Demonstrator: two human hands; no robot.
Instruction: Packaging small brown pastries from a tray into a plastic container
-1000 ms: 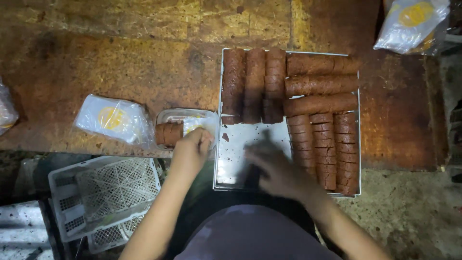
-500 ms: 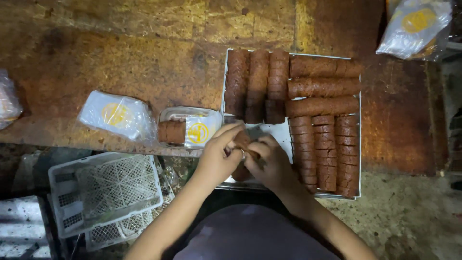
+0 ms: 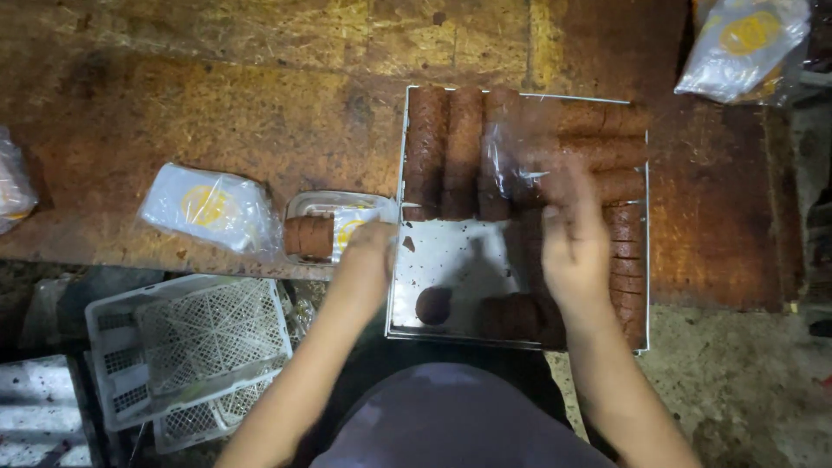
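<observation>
Worn wood bench, hands now apart, R hand [image 3: 572, 247] raised w/ clear wrapper [image 3: 520, 147], L hand [image 3: 368, 260] at tray [image 3: 451, 251] edge

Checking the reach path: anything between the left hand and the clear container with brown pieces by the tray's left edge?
Nothing visible. The left hand sits right beside the clear container, at the metal tray's left edge, with no object between them. Actual contact can't be told.

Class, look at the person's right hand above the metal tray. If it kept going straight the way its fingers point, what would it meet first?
The right hand points up the tray, toward the far side. It would likely meet the clear plastic bag first, then the brown rolls lying crosswise beneath it. Motion blur leaves the hand's height unclear.
</observation>
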